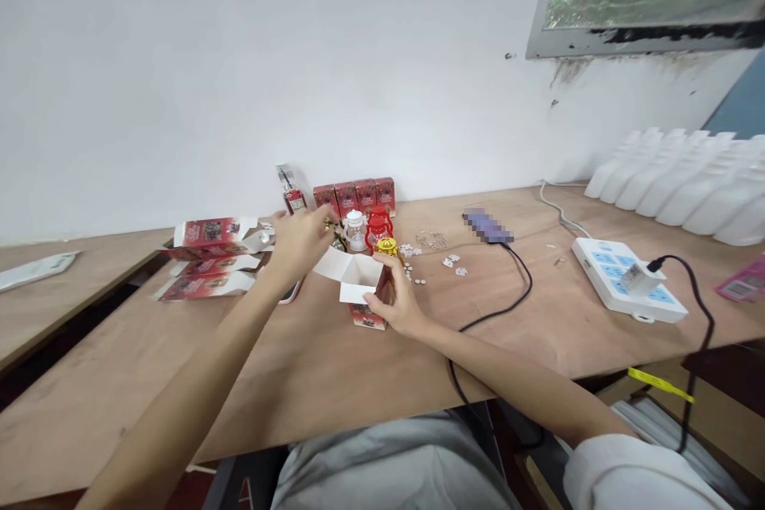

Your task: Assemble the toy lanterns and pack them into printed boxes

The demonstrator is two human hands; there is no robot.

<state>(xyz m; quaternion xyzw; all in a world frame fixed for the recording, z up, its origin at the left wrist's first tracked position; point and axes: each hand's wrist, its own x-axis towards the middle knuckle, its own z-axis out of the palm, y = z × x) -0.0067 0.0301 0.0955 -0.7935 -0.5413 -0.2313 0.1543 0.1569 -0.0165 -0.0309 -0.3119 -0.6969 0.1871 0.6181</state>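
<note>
My right hand (398,299) is closed around a small red printed box (367,317) that stands upright on the table. The box's white top flaps are open. Farther back and to the left is my left hand (304,237), its fingers bent together. Just beyond those fingertips a dark and gold item (338,237) shows in part; whether the fingers grip it is hidden. Beside it stand a white mini lantern (355,231) and a red mini lantern (378,228). A gold mini lantern (386,245) is just behind the open box.
Closed red boxes (355,198) line the wall. Flattened red cartons (209,267) lie at left, small white pieces (454,261) behind my right hand. A phone (488,226) with a black cable (508,309), a power strip (627,279) and white bottles (675,183) are at right.
</note>
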